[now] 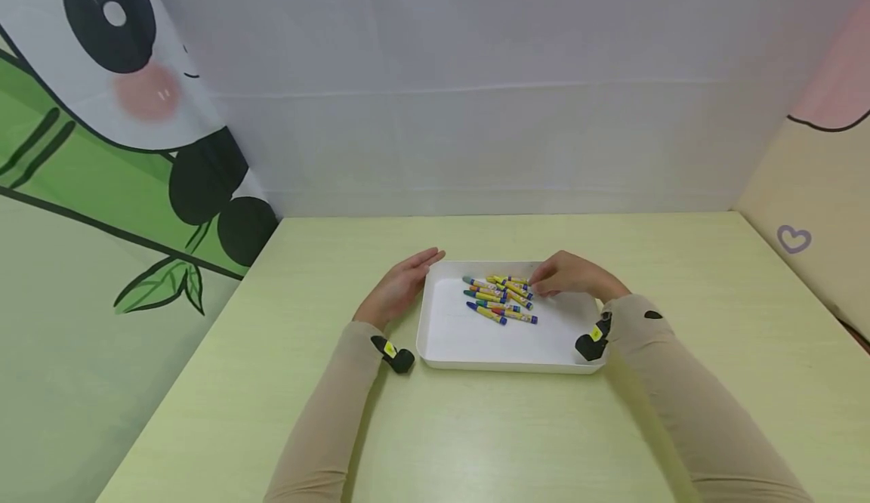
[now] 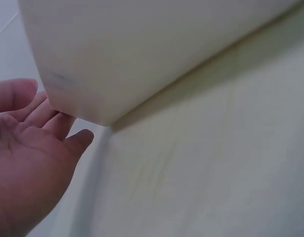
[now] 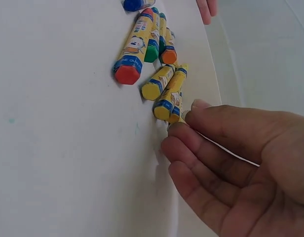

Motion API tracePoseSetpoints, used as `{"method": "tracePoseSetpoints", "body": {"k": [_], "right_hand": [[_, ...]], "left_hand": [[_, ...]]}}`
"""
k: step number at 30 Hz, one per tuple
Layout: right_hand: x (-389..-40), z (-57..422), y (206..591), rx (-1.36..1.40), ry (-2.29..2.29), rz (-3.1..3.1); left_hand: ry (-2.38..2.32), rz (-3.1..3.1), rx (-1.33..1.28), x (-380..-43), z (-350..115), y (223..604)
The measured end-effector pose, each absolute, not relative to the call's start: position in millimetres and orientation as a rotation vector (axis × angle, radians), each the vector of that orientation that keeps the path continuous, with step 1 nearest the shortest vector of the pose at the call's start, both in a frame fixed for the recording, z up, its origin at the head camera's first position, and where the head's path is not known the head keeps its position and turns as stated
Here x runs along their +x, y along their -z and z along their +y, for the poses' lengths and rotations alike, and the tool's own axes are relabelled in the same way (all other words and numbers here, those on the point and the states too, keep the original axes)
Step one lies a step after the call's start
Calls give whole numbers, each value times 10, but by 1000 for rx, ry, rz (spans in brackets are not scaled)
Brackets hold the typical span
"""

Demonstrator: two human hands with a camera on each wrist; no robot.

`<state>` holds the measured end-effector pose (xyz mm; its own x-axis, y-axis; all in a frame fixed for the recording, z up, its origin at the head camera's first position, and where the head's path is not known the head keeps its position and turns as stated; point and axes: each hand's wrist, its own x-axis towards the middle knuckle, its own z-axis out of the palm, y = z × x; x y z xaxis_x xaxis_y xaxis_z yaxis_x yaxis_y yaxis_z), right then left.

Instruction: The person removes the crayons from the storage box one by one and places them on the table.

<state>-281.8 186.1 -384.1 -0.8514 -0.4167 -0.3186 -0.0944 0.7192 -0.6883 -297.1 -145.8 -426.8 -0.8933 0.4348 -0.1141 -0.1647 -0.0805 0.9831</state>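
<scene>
A white tray (image 1: 544,352) on the table holds a loose cluster of crayons (image 1: 489,313) in yellow wrappers with blue bands. My left hand (image 1: 401,288) rests at the tray's far left corner, its fingers fairly straight along the outside. In the left wrist view those fingers (image 2: 43,116) are right at the tray's wall (image 2: 142,54). My right hand (image 1: 571,275) reaches over the far right part of the tray. Its thumb and index finger (image 3: 184,136) pinch the end of a crayon, mostly hidden behind yellow crayons (image 3: 171,94). A red crayon (image 3: 134,47) lies nearby.
The pale wooden table (image 1: 476,435) extends around the tray. A plain white backdrop (image 1: 476,140) stands behind it, with a cartoon-printed panel (image 1: 102,171) to the left and another panel (image 1: 816,208) to the right. Each sleeve carries a black wrist camera (image 1: 401,361).
</scene>
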Motion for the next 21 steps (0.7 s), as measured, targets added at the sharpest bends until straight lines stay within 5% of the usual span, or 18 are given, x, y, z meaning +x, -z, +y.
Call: {"method": "tracePoseSetpoints", "body": {"k": [21], "right_hand": [[-2803,1692,3895,-365,856,2575]], "left_hand": [[-1964,1816,328,-2986,-1477,4261]]}}
